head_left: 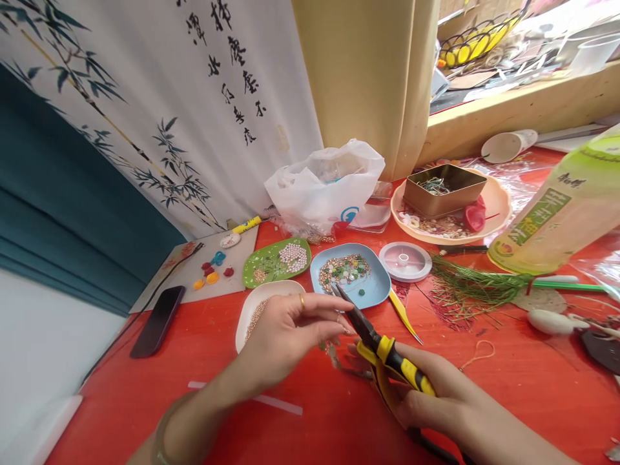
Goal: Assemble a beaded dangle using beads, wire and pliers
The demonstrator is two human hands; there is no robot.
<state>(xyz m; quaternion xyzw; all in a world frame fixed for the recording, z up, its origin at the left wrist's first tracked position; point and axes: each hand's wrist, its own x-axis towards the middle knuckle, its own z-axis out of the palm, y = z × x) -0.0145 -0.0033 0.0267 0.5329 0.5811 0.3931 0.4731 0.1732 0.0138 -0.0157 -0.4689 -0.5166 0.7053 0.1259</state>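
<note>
My right hand (426, 394) grips a pair of pliers (380, 352) with black-and-yellow handles, their dark jaws pointing up and left over the blue tray's near edge. Close to the jaws, my left hand (290, 329) pinches a small beaded piece (332, 352) that dangles below the fingertips, partly blurred. Whether the jaws touch it I cannot tell. Behind the hands, a blue tray (380, 282) holds gold, green and pale beads. A white dish (243, 316) of tiny gold beads is partly covered by my left hand. Yellow tweezers (404, 314) lean beside the blue tray.
A green tray (252, 278) of beads, a clear round case (405, 261) and a white plastic bag (329, 187) stand farther back. A phone (157, 321) lies at left. To the right are green stems (475, 287), a large bottle (557, 206) and a gold tin (445, 194).
</note>
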